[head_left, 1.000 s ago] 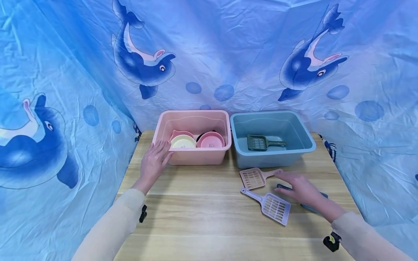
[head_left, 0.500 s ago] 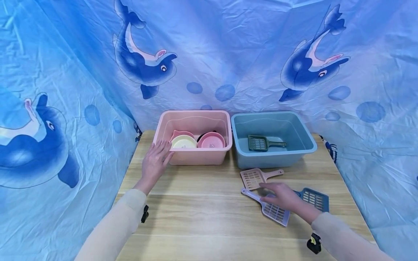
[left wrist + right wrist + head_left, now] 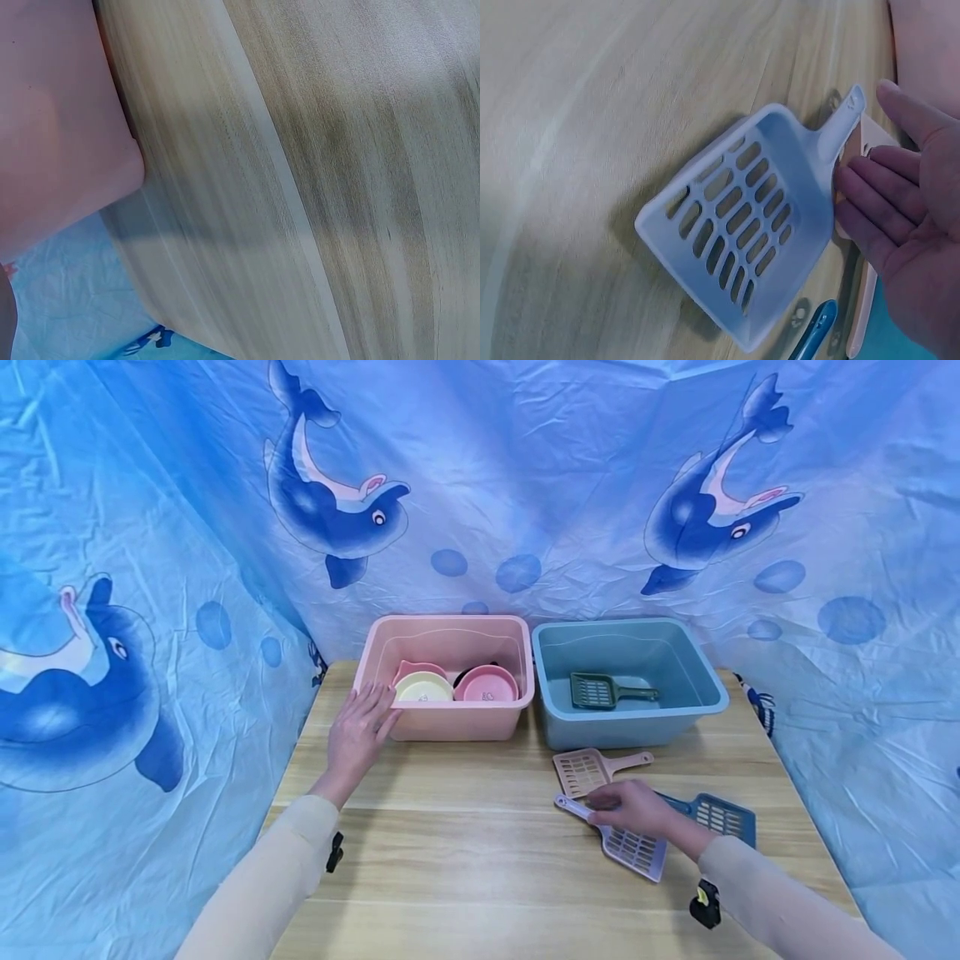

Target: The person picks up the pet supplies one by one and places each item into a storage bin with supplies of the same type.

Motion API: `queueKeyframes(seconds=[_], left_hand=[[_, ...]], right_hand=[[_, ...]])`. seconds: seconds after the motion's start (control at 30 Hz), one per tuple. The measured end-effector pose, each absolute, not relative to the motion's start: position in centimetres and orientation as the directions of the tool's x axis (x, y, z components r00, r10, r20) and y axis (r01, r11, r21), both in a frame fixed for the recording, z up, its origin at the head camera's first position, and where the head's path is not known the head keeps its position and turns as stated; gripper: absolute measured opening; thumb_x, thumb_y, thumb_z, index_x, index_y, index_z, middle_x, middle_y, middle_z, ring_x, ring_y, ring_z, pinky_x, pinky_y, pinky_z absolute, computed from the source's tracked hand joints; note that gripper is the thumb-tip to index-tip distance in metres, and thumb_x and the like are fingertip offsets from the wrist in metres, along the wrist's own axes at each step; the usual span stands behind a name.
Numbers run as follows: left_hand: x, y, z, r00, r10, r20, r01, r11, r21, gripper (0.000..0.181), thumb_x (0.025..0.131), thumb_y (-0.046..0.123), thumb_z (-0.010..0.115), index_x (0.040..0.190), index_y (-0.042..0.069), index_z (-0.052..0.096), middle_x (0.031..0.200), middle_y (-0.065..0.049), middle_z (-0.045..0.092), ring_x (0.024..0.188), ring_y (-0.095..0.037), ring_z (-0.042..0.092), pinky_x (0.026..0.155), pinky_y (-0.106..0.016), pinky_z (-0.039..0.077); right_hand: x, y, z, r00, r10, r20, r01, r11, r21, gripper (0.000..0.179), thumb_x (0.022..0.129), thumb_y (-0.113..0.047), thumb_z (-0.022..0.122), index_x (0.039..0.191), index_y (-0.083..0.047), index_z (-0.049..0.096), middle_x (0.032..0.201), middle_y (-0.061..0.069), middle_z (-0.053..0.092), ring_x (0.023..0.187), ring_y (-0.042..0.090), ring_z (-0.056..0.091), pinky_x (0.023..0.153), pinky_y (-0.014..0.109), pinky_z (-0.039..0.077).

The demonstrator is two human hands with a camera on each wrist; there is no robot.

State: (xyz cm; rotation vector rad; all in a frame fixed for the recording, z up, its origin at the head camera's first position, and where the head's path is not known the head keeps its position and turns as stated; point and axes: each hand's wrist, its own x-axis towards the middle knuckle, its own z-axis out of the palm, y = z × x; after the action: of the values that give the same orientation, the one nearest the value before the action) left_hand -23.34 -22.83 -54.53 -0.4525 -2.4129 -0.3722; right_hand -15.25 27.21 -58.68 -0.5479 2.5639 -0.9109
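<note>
My left hand (image 3: 356, 737) rests on the front-left rim of the pink bin (image 3: 456, 724), its fingers laid over the edge. My right hand (image 3: 636, 810) is at the handle of a lilac litter scoop (image 3: 634, 853). In the right wrist view, the fingers reach behind the scoop's (image 3: 739, 214) handle side, fairly straight, with the thumb apart; contact is hard to judge. Close behind lies a pale pink litter scoop (image 3: 581, 772). To the right is a dark blue litter scoop (image 3: 723, 818), partly covered by the hand.
A blue bin (image 3: 622, 725) stands right of the pink one, with a dark green litter scoop (image 3: 594, 692) inside. Yellow (image 3: 422, 686) and pink bowls (image 3: 487, 683) lie in the pink bin. A dolphin-print sheet (image 3: 465, 485) hangs behind the wooden table (image 3: 450, 860).
My right hand has moved left and toward me, from beside the dark blue scoop to the lilac scoop's handle. The dark blue scoop now shows more fully. My left hand stays on the rim.
</note>
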Motion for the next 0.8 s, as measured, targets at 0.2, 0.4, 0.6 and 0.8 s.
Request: queueKeyframes(seconds=[0.2,0.4,0.6,0.8], left_hand=[[-23.2,-22.9,-54.3,-0.741,0.228,0.632,0.409,0.899,0.155,0.054,0.094,0.024,0.085,0.143,0.012,0.066,0.146,-0.016,0.063,0.137,-0.04,0.062,0.124,-0.056,0.039],[-23.2,-22.9,-54.3,-0.746,0.229,0.625,0.408,0.9,0.157,0.054,0.094,0.025,0.084,0.143,0.012,0.066,0.145,-0.016,0.063,0.137,-0.04,0.062,0.124,-0.057,0.04],[-23.3,-22.9,-54.3,-0.751,0.231,0.619,0.41,0.898,0.162,0.053,0.095,0.026,0.083,0.144,0.011,0.066,0.146,-0.016,0.063,0.137,-0.039,0.062,0.125,-0.056,0.038],[-23.3,-22.9,-54.1,-0.74,0.231,0.632,0.422,0.891,0.168,0.052,0.094,0.023,0.084,0.142,0.011,0.067,0.144,-0.016,0.064,0.135,-0.04,0.063,0.124,-0.057,0.039]], right_hand=[[-16.3,27.1,-58.9,-0.829,-0.502,-0.247,-0.204,0.682,-0.702,0.041,0.096,-0.026,0.082,0.125,0.002,0.075,0.117,0.012,0.08,0.105,0.023,0.077,0.091,0.04,0.065],[-17.5,27.1,-59.0,-0.792,-0.53,-0.303,-0.158,0.657,-0.737,0.036,0.096,-0.023,0.083,0.122,0.001,0.076,0.108,0.007,0.081,0.096,0.017,0.077,0.086,0.033,0.065],[-18.2,27.2,-58.9,-0.757,-0.53,-0.382,-0.065,0.642,-0.764,0.032,0.099,-0.023,0.078,0.122,-0.001,0.077,0.105,0.004,0.081,0.093,0.018,0.075,0.083,0.032,0.062],[-18.6,27.4,-58.5,-0.709,-0.562,-0.427,0.004,0.602,-0.799,0.029,0.102,-0.021,0.074,0.121,0.0,0.078,0.108,0.006,0.079,0.097,0.023,0.072,0.087,0.039,0.062]])
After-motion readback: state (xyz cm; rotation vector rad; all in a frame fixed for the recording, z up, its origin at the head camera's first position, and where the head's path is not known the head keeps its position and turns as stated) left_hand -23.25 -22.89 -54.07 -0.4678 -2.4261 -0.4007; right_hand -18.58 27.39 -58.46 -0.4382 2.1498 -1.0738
